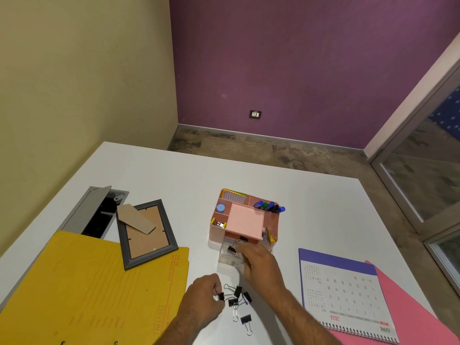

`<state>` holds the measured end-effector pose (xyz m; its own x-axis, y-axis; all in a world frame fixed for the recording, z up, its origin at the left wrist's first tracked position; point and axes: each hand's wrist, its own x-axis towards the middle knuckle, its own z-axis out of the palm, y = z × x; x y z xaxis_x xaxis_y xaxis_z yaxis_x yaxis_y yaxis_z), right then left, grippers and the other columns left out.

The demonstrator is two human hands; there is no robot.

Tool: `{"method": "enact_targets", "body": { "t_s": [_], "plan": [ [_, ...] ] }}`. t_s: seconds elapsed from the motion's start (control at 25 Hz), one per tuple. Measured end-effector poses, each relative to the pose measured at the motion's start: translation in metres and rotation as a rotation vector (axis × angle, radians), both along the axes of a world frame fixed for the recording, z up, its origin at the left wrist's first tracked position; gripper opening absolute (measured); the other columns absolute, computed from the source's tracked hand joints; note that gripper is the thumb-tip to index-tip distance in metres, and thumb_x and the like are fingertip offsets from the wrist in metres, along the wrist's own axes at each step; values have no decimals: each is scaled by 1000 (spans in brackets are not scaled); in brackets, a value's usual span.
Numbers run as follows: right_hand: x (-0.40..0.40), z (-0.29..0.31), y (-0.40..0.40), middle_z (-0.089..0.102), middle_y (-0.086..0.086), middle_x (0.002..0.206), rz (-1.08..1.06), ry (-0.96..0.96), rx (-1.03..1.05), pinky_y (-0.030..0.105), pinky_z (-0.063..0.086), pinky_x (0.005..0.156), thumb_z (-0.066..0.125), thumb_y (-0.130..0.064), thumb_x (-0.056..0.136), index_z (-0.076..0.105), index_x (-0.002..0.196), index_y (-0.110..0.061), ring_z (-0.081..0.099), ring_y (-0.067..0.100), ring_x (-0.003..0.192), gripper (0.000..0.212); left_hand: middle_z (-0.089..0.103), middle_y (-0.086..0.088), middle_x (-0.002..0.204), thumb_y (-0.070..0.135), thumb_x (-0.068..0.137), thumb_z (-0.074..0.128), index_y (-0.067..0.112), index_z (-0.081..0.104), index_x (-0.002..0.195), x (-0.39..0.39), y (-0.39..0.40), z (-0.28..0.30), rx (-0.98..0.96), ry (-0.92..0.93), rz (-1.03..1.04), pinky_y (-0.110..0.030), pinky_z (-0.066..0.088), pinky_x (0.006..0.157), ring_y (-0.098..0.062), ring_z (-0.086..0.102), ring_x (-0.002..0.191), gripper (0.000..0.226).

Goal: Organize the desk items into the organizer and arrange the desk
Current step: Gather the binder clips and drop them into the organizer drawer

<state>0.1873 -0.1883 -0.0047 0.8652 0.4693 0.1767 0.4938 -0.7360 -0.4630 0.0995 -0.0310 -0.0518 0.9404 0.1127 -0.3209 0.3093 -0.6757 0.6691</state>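
A pink desk organizer [214,232] stands mid-table with markers [270,207], a blue cap and a pink note pad [245,221] in its compartments. Its clear drawer [227,257] is pulled out at the front. My right hand [258,266] is over the drawer and pinches a black binder clip [232,249]. Several more black binder clips [239,298] lie loose on the table in front of the drawer. My left hand [204,298] pinches one of them [221,296] at the left edge of the pile.
A yellow file folder [87,290] lies at the left with a grey photo frame [146,235] on it, face down. Behind them is an open cable hatch [99,215]. A desk calendar [346,295] rests on a pink folder [420,312] at the right.
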Motion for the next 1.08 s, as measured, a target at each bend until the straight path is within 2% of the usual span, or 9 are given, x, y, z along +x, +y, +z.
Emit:
{"method": "enact_targets", "body": {
  "t_s": [0.08,0.2,0.32,0.44,0.6,0.76,0.88,0.96,1.08],
  "plan": [
    [-8,-5,-7,73,-8,100,12,-71,101,23,56,79,73,-7,76,70,105,-23,65,11,93,33,57,9,74,8,65,56,33,49,67,2,0,-3,-19,-19,57,-17,32,51,-8,51,68,26],
    [-21,-14,-14,72,-11,98,-21,-31,214,20,54,76,68,-12,80,72,101,-23,62,5,88,24,65,9,75,3,75,49,33,57,63,5,2,-7,-46,-24,137,-15,38,56,-8,58,73,33],
    [-35,-18,-20,68,-17,97,-58,141,243,13,49,72,67,-27,81,71,102,-31,57,-6,82,22,67,9,67,6,71,58,30,64,60,7,3,-8,-132,-21,190,-17,45,58,-6,59,66,27],
    [-45,-19,-23,65,-21,94,-9,293,182,14,51,75,65,-36,76,65,100,-46,60,-4,84,26,67,8,62,11,65,76,28,70,62,10,-2,0,-267,-29,246,-20,49,57,-5,60,60,18],
    [-45,-20,-22,72,-23,83,-82,343,286,19,55,73,70,-18,76,75,86,-32,67,-1,80,18,71,4,66,5,62,82,26,73,65,13,-10,5,-403,-46,316,-24,55,60,-10,65,63,24],
    [-41,-14,-26,70,-25,86,-118,374,312,20,56,73,72,-16,75,69,79,-45,68,2,79,29,71,-5,68,-1,62,82,25,75,70,17,-15,4,-535,-82,403,-34,59,61,-15,64,63,28],
    [-38,-12,-32,72,-23,81,-125,326,336,19,56,70,72,-7,76,69,74,-48,68,3,76,41,68,-9,76,2,60,83,25,73,76,19,-18,5,-589,-33,402,-41,61,64,-26,67,70,29],
    [-32,-7,-33,72,-21,80,-159,250,395,19,57,68,74,-3,75,73,76,-41,69,4,74,38,63,-5,77,7,61,83,27,69,81,18,-17,4,-539,0,321,-36,61,67,-21,65,69,32],
    [-16,2,-31,70,-24,78,-164,63,413,17,57,67,75,0,74,79,83,-24,68,1,74,26,60,12,88,27,75,75,34,62,97,16,-16,4,-145,-20,58,-26,52,76,-7,59,79,27]
  ]
}}
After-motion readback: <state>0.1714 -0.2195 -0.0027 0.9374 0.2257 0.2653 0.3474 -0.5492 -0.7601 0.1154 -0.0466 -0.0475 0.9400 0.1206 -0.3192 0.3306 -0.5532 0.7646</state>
